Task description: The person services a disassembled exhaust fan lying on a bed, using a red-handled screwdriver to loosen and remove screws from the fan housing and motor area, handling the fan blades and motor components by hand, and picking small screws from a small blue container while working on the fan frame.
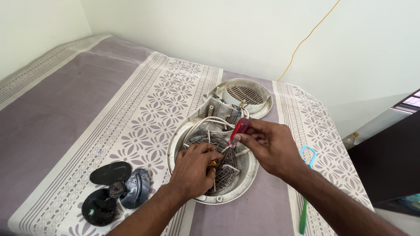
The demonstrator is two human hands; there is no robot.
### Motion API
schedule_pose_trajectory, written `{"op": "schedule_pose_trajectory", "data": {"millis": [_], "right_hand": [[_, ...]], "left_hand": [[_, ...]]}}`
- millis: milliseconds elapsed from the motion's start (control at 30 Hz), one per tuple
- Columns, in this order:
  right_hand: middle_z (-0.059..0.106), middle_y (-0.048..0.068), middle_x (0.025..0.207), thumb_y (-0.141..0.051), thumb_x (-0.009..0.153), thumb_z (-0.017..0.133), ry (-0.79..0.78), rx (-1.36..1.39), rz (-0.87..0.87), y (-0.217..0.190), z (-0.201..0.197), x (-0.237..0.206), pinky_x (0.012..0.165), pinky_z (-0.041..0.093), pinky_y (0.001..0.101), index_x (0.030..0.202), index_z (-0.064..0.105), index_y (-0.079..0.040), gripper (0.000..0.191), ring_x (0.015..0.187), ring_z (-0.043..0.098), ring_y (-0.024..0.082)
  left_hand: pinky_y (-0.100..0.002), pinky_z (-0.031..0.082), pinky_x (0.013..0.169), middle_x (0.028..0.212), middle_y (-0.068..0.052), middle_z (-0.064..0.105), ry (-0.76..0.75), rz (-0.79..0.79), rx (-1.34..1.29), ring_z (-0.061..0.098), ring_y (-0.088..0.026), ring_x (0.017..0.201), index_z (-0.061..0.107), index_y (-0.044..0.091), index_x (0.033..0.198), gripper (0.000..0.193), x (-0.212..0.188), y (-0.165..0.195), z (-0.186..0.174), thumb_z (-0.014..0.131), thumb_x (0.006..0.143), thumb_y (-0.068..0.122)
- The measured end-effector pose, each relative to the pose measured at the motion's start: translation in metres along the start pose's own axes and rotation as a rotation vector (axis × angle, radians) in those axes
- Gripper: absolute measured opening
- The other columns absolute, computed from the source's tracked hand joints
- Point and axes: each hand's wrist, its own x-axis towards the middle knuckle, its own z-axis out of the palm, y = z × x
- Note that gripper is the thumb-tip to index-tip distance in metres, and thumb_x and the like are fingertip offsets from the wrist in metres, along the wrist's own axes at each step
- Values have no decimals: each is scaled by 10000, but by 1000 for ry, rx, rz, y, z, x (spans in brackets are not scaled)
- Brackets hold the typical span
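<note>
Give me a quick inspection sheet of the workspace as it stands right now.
Surface: patterned cloth over a flat top.
Job's things: opened white fan housing with grille; red-handled screwdriver.
Clutter: black fan blade at left; green tool and blue clip at right.
Grippers: left hand pressing on the grille; right hand holding the screwdriver.
Cables: white wires inside the housing; orange cord on the wall.
Surroundings: pale walls, dark furniture at right.

A home bedroom: a patterned bedsheet (144,100) covers a bed against plain walls (210,26).
</note>
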Motion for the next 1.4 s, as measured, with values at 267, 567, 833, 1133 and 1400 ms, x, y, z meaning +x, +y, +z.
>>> {"op": "schedule_pose_trajectory", "data": {"millis": [267, 567, 833, 1133, 1400], "right_hand": [[805, 56, 849, -170, 887, 743, -17, -22, 17, 1, 1, 1, 711, 622, 252, 1135, 758, -39, 281, 755, 747, 85], [815, 58, 865, -175, 879, 743, -49, -57, 20, -3, -1, 1, 728, 637, 254, 1123, 759, -45, 276, 779, 774, 93], [826, 61, 860, -184, 852, 775, -65, -85, 29, -9, -2, 4, 719, 653, 256, 1074, 762, -32, 269, 772, 800, 102], [810, 105, 816, -171, 818, 803, 21, -73, 17, -10, 6, 9, 680, 662, 254, 991, 726, 13, 264, 736, 802, 125], [780, 67, 711, -248, 794, 813, 14, -226, -85, -10, 3, 13, 591, 634, 273, 875, 720, -26, 253, 631, 784, 129]], "left_hand": [[-533, 316, 1098, 1358, 8, 564, -25, -18, 10, 481, -217, 1329, 719, 218, 1207, 427, 0, 1, -2, 711, 797, 100], [-523, 306, 1120, 1360, 8, 554, -55, -35, 20, 475, -215, 1330, 715, 234, 1252, 476, 0, 3, -4, 720, 796, 101], [-518, 332, 1083, 1324, 15, 584, -12, -25, 7, 500, -227, 1297, 736, 216, 1180, 404, 0, 3, -3, 714, 789, 115], [-471, 388, 997, 1093, -4, 744, 228, 29, -147, 588, -241, 1164, 785, 176, 1047, 359, 16, 16, -9, 842, 749, 367], [-426, 530, 888, 920, -104, 770, 230, 107, -136, 727, -286, 900, 816, 150, 992, 318, 30, 18, -22, 844, 755, 360]]}}
